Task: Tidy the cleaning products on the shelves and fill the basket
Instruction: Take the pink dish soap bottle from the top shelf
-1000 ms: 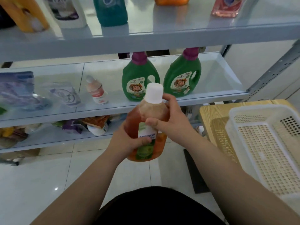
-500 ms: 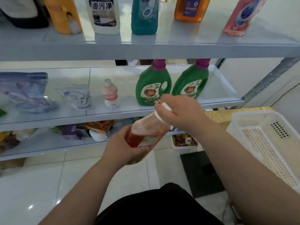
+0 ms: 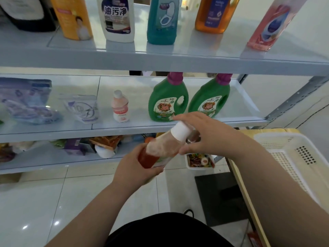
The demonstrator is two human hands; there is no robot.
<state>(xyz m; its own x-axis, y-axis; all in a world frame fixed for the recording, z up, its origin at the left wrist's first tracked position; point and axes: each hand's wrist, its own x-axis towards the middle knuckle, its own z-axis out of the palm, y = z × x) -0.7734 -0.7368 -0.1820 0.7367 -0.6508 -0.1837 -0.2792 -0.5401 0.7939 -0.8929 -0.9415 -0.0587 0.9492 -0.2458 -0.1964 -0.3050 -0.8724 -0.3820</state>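
While left hand [image 3: 136, 169] grips the bottle [image 3: 161, 150] low, its cap end tilts up-right, grasped by right hand [image 3: 206, 135]; basket [image 3: 284, 139] sits rightward.

Orange bottle [image 3: 160, 150] tipped from upright to leaning right, right hand [image 3: 208, 136] moved from label to white cap [image 3: 180, 131]

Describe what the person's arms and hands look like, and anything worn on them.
The left hand and right hand are bare: no gloves, no watch or bracelet at either wrist. No sleeve shows on the left forearm or right forearm within the frame. A black garment covers the body at the bottom edge.
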